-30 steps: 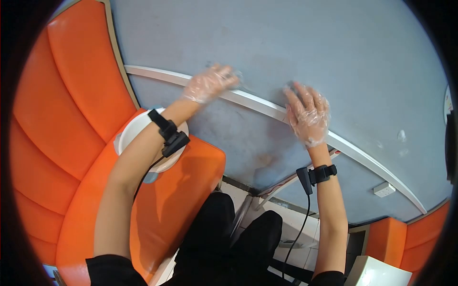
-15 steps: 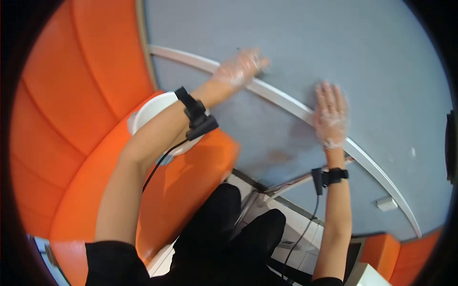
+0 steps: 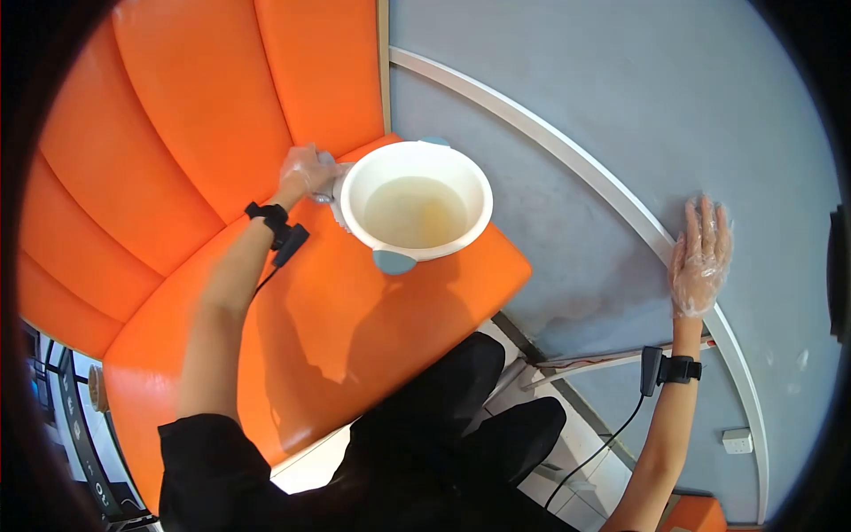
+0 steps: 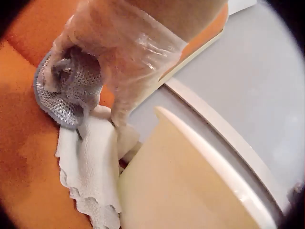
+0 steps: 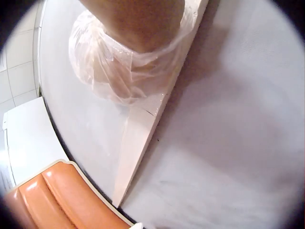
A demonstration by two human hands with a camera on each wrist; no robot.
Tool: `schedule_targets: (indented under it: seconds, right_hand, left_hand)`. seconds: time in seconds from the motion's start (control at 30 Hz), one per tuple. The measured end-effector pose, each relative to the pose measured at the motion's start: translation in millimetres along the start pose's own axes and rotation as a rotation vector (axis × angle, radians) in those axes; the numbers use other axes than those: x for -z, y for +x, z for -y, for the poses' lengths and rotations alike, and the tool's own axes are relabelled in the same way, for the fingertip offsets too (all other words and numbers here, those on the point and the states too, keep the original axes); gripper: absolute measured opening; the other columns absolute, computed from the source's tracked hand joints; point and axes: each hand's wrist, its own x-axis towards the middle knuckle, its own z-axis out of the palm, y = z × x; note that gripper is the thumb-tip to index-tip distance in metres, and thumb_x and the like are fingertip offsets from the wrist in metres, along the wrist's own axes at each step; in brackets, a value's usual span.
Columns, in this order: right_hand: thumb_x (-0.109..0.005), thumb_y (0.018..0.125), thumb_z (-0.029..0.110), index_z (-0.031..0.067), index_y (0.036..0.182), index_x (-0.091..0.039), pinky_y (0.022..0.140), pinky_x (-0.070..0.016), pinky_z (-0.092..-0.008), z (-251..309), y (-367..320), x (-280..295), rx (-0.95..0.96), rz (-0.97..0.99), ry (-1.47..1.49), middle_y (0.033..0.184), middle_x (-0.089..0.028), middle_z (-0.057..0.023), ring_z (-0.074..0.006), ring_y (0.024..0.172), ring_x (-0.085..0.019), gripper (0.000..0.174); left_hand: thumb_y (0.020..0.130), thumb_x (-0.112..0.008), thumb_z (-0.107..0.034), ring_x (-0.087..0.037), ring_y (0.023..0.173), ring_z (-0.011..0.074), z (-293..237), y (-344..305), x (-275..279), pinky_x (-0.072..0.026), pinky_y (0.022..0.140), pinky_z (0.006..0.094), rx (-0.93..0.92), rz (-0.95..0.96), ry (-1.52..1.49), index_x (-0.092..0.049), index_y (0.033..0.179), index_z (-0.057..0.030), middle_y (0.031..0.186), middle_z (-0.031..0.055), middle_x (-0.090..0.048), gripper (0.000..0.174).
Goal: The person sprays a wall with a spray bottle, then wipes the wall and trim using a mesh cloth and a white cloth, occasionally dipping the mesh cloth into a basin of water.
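Note:
My left hand, in a clear plastic glove, is beside the white basin, over the orange seat. Its fingers grip a grey mesh scrubbing pad with a darker edge. A white cloth with a scalloped edge lies between the pad and the basin's outer wall; my thumb reaches down to its top. The basin has grey-blue handles and holds cloudy water with a yellowish patch. My right hand, gloved too, rests on the grey wall with fingers straight, its palm across the white trim strip.
The orange bench seat carries the basin, with its padded backrest at the left. A white socket box is on the wall at lower right. Cables run from both wrist cameras. My knees are between the seat and the wall.
My left hand has left the wall and moved left and down to the basin's far side. The view has swung left. My right hand's fingers have straightened against the wall.

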Motion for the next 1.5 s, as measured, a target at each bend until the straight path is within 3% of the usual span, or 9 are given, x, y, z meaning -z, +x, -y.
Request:
schedule_targets:
  seconds: [0.1, 0.13, 0.23, 0.7, 1.13, 1.2, 1.3, 1.37, 1.5]
  right_hand:
    - [-0.053, 0.092, 0.005, 0.0184, 0.14, -0.053, 0.118, -0.0313, -0.045, -0.3, -4.6, 0.1, 0.019, 0.039, 0.006, 0.148, -0.049, -0.0017, -0.0275, 0.141, -0.039, 0.05]
    - [-0.053, 0.092, 0.006, 0.0186, 0.14, -0.054, 0.118, -0.0315, -0.0451, 1.1, -5.7, 2.6, 0.029, 0.06, 0.017, 0.148, -0.049, -0.0017, -0.0277, 0.141, -0.04, 0.049]
    - [-0.052, 0.093, 0.006, 0.019, 0.139, -0.054, 0.118, -0.0317, -0.0452, -0.1, -11.7, 3.0, 0.033, 0.1, 0.037, 0.148, -0.049, -0.0017, -0.0279, 0.141, -0.039, 0.049]
    - [-0.061, 0.09, 0.007, 0.0163, 0.137, -0.057, 0.115, -0.0362, -0.0444, 28.5, -8.0, 17.1, -0.038, 0.078, 0.192, 0.148, -0.049, -0.006, -0.0294, 0.139, -0.043, 0.048]
    - [-0.078, 0.084, 0.034, 0.0069, 0.158, -0.005, 0.118, -0.0252, -0.0421, 172.9, 39.2, 50.1, -0.684, 0.22, 1.976, 0.159, -0.021, -0.0176, -0.0273, 0.146, -0.025, 0.107]
    - [-0.075, 0.087, 0.031, 0.0042, 0.153, -0.022, 0.107, -0.0396, -0.0389, 173.4, 22.0, 61.5, -0.811, 0.26, 1.885, 0.143, -0.042, -0.0141, -0.023, 0.131, -0.044, 0.089]
    - [-0.069, 0.091, 0.027, 0.0017, 0.134, -0.047, 0.076, -0.0541, -0.029, 161.5, 17.5, 78.1, -1.267, 0.128, 1.988, 0.113, -0.061, -0.0087, -0.0158, 0.094, -0.062, 0.054]
    - [-0.068, 0.091, 0.026, 0.0027, 0.115, -0.06, 0.065, -0.056, -0.0292, 151.9, 11.9, 66.6, -1.484, -0.097, 2.011, 0.088, -0.066, -0.006, -0.0162, 0.074, -0.065, 0.034]
    - [-0.066, 0.091, 0.022, -0.0002, 0.117, -0.059, 0.064, -0.0556, -0.0283, 105.4, 7.9, 69.6, -1.544, -0.281, 1.869, 0.096, -0.066, -0.0087, -0.0151, 0.074, -0.065, 0.035]
  left_hand:
    - [0.07, -0.081, -0.049, -0.072, 0.088, 0.0296, -28.9, -4.3, -7.4, -0.0585, 0.074, 0.0366, 0.236, 0.336, 0.003, -0.06, 0.125, -0.0048, 0.1, 0.0164, -0.072, 0.073]
    - [0.072, -0.081, -0.045, -0.071, 0.092, 0.0284, -10.8, -9.6, -44.9, -0.0575, 0.078, 0.0377, 0.021, -0.067, 0.236, -0.061, 0.123, -0.0054, 0.109, 0.0155, -0.071, 0.068]
    - [0.071, -0.081, -0.047, -0.069, 0.101, 0.0282, 33.7, 47.5, -119.9, -0.0546, 0.086, 0.0387, 0.218, 0.006, -0.173, -0.06, 0.127, -0.0074, 0.117, 0.016, -0.068, 0.072]
    - [0.081, -0.07, -0.02, -0.062, 0.08, 0.0175, -5.1, -3.3, 58.0, -0.0526, 0.073, 0.0312, -0.049, -0.115, -1.048, -0.054, 0.13, -0.0077, 0.102, 0.0077, -0.064, 0.053]
    - [0.088, -0.07, -0.022, -0.052, 0.125, 0.0236, -251.2, -153.6, 114.9, -0.0417, 0.105, 0.0367, -0.511, 0.459, -1.469, -0.043, 0.141, -0.0055, 0.133, 0.0119, -0.055, 0.062]
    - [0.085, -0.071, -0.026, -0.053, 0.125, 0.0331, -279.7, -165.5, 91.9, -0.0428, 0.104, 0.0415, -0.759, 0.021, -0.796, -0.041, 0.141, -0.0067, 0.134, 0.0181, -0.054, 0.066]
    - [0.084, -0.068, -0.027, -0.052, 0.12, 0.0438, -303.5, -191.0, 83.9, -0.043, 0.102, 0.0457, -0.925, 0.163, -0.858, -0.038, 0.142, -0.0102, 0.13, 0.0229, -0.053, 0.067]
    - [0.084, -0.07, -0.028, -0.055, 0.118, 0.0301, -315.2, -188.2, 79.2, -0.0437, 0.1, 0.0392, -0.87, 0.324, -1.051, -0.043, 0.14, -0.0071, 0.128, 0.0168, -0.056, 0.065]
    - [0.091, -0.065, -0.025, -0.051, 0.119, 0.0196, -333.5, -175.4, 65.1, -0.0395, 0.104, 0.0328, -0.516, 0.73, -1.545, -0.043, 0.141, 0.0001, 0.128, 0.0085, -0.055, 0.06]
